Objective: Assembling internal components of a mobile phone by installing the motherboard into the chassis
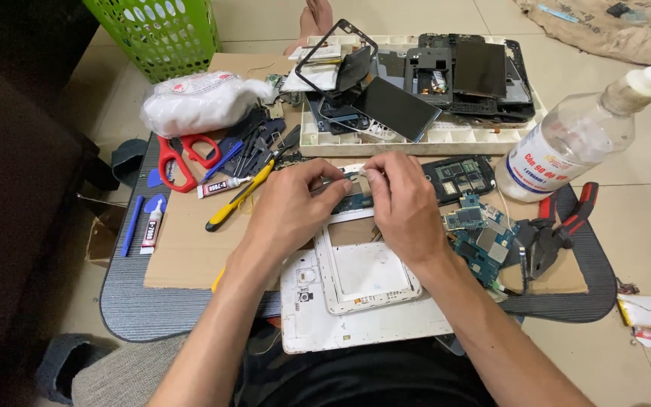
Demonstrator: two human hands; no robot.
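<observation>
A small circuit board is pinched between both hands, left hand and right hand closed on it, its long axis running crosswise above the white frame.

A green basket stands at the far left, red scissors lie beside a white bag, a clear bottle leans at right, and red-handled pliers rest near it.

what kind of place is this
Probably a makeshift phone repair spot on a home floor: a tray of phone parts, circuit boards on cardboard, and scissors and pliers.
</observation>
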